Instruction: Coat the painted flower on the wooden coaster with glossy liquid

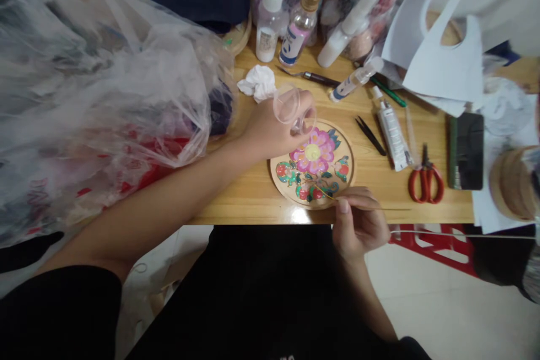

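My left hand (274,129) is closed around a small clear plastic cup (287,104), tilted over the far left edge of a round wooden plaque (276,185). A second clear rim shows beside the cup; whether it is a separate cup I cannot tell. On the plaque is a raised, glossy design with a pink flower (313,151), leaves and red-and-green buds. My right hand (360,222) pinches a thin gold-coloured wire (324,192) at the plaque's near right edge. One end of the wire reaches over the lower buds, while the other extends to the right.
Right of the plaque lie black tweezers (370,135), a white tube (394,135), red-handled scissors (426,180) and a phone (466,151). Behind are crumpled tissue (258,82), a palette knife (316,77) and bottles (298,25). Plastic bags (105,95) crowd the left side.
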A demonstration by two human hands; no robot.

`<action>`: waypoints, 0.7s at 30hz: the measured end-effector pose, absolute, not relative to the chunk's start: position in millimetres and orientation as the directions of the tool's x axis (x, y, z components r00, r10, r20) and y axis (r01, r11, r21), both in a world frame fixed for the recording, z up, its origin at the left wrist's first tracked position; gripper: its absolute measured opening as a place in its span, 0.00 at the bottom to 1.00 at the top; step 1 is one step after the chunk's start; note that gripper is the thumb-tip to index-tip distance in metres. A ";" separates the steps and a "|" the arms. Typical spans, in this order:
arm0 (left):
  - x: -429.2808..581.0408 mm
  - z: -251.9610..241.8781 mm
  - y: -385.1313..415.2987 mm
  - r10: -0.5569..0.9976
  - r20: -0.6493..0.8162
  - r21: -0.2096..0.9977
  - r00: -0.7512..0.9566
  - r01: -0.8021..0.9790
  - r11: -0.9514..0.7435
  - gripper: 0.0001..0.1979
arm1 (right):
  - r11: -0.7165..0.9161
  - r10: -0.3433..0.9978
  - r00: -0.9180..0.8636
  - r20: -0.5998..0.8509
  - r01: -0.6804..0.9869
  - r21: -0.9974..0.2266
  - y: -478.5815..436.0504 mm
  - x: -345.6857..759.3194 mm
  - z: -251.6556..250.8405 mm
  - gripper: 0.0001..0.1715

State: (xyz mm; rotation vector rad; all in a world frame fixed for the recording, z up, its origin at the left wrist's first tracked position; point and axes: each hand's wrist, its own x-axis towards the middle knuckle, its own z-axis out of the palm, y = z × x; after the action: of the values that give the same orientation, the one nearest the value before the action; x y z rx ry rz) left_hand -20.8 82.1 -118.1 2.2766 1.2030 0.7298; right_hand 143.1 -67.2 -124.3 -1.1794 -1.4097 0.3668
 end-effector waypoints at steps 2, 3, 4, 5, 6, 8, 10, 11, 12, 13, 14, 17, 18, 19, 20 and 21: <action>-21.0 -119.0 82.2 0.839 0.249 0.611 0.484 0.594 -0.524 0.06 | 0.410 0.791 0.274 0.546 0.425 -0.807 -62.5 141.8 -118.3 0.06; -21.3 -119.3 82.3 0.834 0.253 0.608 0.490 0.590 -0.531 0.06 | 0.398 0.784 0.303 0.542 0.424 -0.813 -58.5 141.0 -113.9 0.06; -21.6 -119.5 82.4 0.829 0.257 0.604 0.496 0.587 -0.539 0.06 | 0.397 0.768 0.324 0.552 0.436 -0.808 -53.4 140.2 -108.9 0.06; -21.9 -119.7 82.5 0.824 0.266 0.600 0.500 0.583 -0.548 0.06 | 0.410 0.759 0.317 0.569 0.447 -0.795 -47.2 139.4 -103.7 0.06; -22.3 -119.8 82.6 0.819 0.276 0.595 0.503 0.580 -0.557 0.06 | 0.429 0.756 0.294 0.584 0.452 -0.782 -40.1 138.7 -98.7 0.06; -22.9 -120.0 82.8 0.812 0.302 0.589 0.500 0.572 -0.571 0.05 | 0.446 0.765 0.258 0.590 0.449 -0.774 -25.0 137.8 -90.3 0.06; -23.3 -119.9 82.6 0.810 0.323 0.596 0.489 0.560 -0.576 0.04 | 0.447 0.775 0.233 0.588 0.455 -0.770 -10.8 137.5 -85.4 0.05; -23.5 -119.8 82.5 0.807 0.337 0.604 0.486 0.546 -0.581 0.04 | 0.435 0.792 0.210 0.574 0.465 -0.771 -4.7 137.5 -84.1 0.04; -23.7 -119.5 82.2 0.801 0.343 0.611 0.491 0.531 -0.587 0.03 | 0.417 0.814 0.183 0.552 0.478 -0.773 0.5 137.4 -83.4 0.04; -23.8 -119.2 82.0 0.793 0.355 0.612 0.495 0.518 -0.597 0.02 | 0.391 0.840 0.154 0.520 0.494 -0.777 4.8 137.2 -83.1 0.03; -23.9 -118.9 81.7 0.787 0.358 0.612 0.502 0.510 -0.604 0.02 | 0.362 0.866 0.126 0.484 0.509 -0.781 8.2 136.9 -83.1 0.03; -23.9 -118.4 81.3 0.799 0.325 0.614 0.506 0.530 -0.585 0.03 | 0.300 0.913 0.077 0.400 0.539 -0.787 13.8 135.8 -83.5 0.06; -23.9 -118.5 81.3 0.804 0.317 0.618 0.503 0.533 -0.578 0.04 | 0.292 0.918 0.073 0.389 0.539 -0.790 14.5 135.6 -83.6 0.06; -23.8 -118.6 81.3 0.807 0.312 0.621 0.502 0.535 -0.573 0.04 | 0.288 0.921 0.073 0.383 0.536 -0.793 14.8 135.6 -83.6 0.07; -23.8 -118.7 81.5 0.808 0.309 0.623 0.503 0.535 -0.571 0.05 | 0.284 0.922 0.077 0.379 0.534 -0.797 14.8 135.9 -83.7 0.07; -23.7 -118.7 81.6 0.808 0.305 0.622 0.503 0.537 -0.570 0.05 | 0.278 0.924 0.081 0.375 0.532 -0.800 14.6 136.3 -83.7 0.06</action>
State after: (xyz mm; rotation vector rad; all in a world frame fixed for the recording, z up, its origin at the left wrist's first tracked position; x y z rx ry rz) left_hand -23.7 81.6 -118.7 2.2981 1.1064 0.8082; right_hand 136.3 14.6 -83.7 -1.3808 -1.5796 0.5081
